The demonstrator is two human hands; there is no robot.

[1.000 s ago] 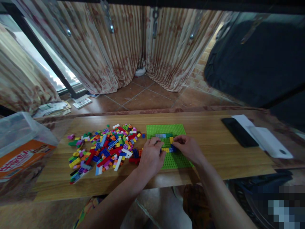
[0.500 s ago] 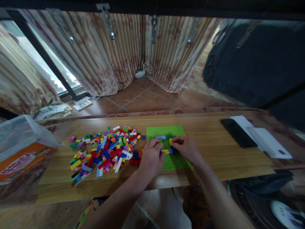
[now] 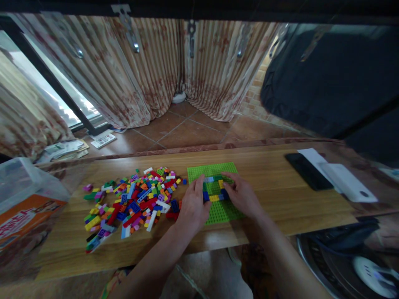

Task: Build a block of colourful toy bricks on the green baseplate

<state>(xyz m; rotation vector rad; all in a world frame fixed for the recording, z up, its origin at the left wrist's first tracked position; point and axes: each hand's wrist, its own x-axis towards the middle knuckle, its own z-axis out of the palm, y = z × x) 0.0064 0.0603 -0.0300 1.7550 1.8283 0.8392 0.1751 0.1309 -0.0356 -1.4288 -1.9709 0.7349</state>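
Note:
A green studded baseplate (image 3: 218,215) lies on the wooden table. On it stands a low rectangular frame of bricks (image 3: 214,198), with blue and yellow bricks along the near side, light blue and green along the far side, and yellow at the right. My left hand (image 3: 193,203) grips the frame's left side, thumb by the near left corner and fingers reaching toward the far one. At the right side, my right hand (image 3: 241,193) holds the frame between thumb and fingers. Both hands hide parts of the frame's sides; fingertip contact is partly hidden.
A wide pile of loose coloured bricks (image 3: 140,199) spreads to the left of the baseplate. Beyond it stands a clear plastic box (image 3: 28,199) with an orange label. A black phone (image 3: 308,171) and a white box (image 3: 349,182) lie at the table's right.
My left hand has shifted from above the frame's left part to its left side, uncovering blue bricks at the near corner. My right hand stays at the right side. The camera view has shifted slightly.

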